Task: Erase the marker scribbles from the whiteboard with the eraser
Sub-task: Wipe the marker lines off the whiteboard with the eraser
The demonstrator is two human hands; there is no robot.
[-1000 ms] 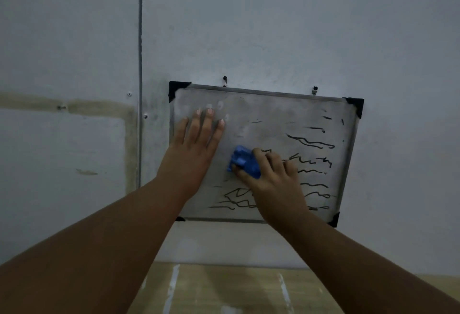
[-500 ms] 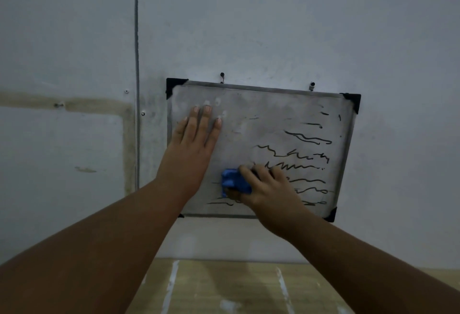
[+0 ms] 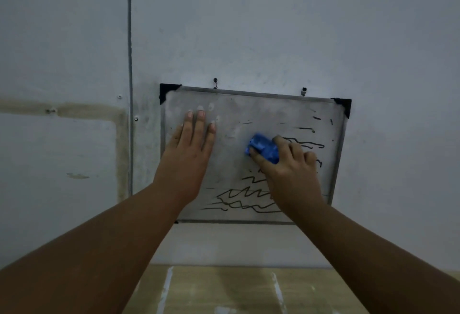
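Scribbles [image 3: 245, 193] in black marker run across the lower and right parts of the whiteboard [image 3: 251, 108], but the right hand [image 3: 291, 167] and its forearm cover a good share of them, and the board's lower right corner is hidden behind that arm. The lower left corner shows only as a dark sliver beside the left forearm. Light is dim, and the left half of the board is a grey smear where any faint marks are hard to read. The left hand [image 3: 189, 154] lies flat on that half, fingers straight and close together, grasping nothing. The eraser [image 3: 263, 149], blue, sits near the middle of the board, against its surface. The right hand's grip is clenched round it, thumb along its lower edge and fingers curled over its upper right end, so only its left part shows past the fingertips. Both forearms are cut off by the bottom edge of the view
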